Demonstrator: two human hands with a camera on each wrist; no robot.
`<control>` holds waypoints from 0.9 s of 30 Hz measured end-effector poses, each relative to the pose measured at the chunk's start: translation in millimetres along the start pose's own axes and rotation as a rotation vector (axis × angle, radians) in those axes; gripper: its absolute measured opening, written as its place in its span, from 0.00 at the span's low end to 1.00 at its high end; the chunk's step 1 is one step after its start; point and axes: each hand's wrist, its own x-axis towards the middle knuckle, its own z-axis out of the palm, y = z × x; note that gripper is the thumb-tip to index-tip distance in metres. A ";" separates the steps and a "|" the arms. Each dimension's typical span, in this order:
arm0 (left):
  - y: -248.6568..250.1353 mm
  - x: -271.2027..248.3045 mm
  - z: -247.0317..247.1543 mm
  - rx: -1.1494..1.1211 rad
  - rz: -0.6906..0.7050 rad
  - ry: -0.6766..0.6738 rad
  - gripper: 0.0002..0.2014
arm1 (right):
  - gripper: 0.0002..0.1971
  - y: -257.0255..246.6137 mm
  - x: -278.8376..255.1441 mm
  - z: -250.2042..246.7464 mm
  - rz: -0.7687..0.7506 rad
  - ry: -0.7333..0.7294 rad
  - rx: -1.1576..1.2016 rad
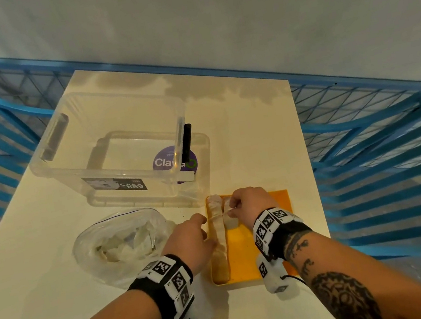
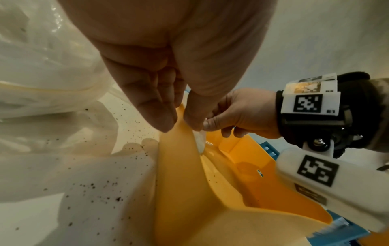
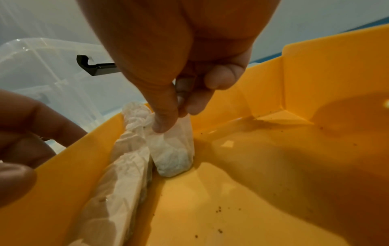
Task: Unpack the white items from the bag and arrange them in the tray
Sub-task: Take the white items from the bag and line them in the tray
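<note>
we wear a black band on each wrist. white blocks with black square patterns sit on the left band point(image 1: 169, 282) and the right band point(image 1: 274, 225). a white camera box point(image 1: 273, 274) with a thin black cable hangs under the right one. dark tattoos point(image 1: 340, 296) cover our bare right forearm.

We cannot count the white items point(image 1: 123, 245) inside the crinkled bag point(image 1: 96, 235); our right wrist hides the tray point(image 1: 280, 197) corner.
</note>
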 end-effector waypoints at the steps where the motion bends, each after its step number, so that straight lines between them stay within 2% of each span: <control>1: 0.1 0.0 -0.4 0.001 0.001 -0.004 0.26 | 0.08 0.8 -0.7 -0.3 0.012 0.004 -0.006; 6: -1.2 1.6 -0.9 -0.002 -0.002 -0.015 0.26 | 0.11 10.0 -6.7 -5.4 0.131 0.008 -0.005; 12: 0.2 2.7 -0.8 -0.013 -0.017 -0.043 0.25 | 0.20 9.9 -5.0 11.1 0.247 -0.052 0.163; 23: 0.6 -4.5 -6.4 0.002 0.028 0.004 0.23 | 0.22 15.6 -13.8 17.5 0.259 -0.045 0.192; 27: -12.4 -21.6 -35.2 -0.021 0.058 0.123 0.13 | 0.16 26.5 -47.1 25.6 0.145 -0.097 0.138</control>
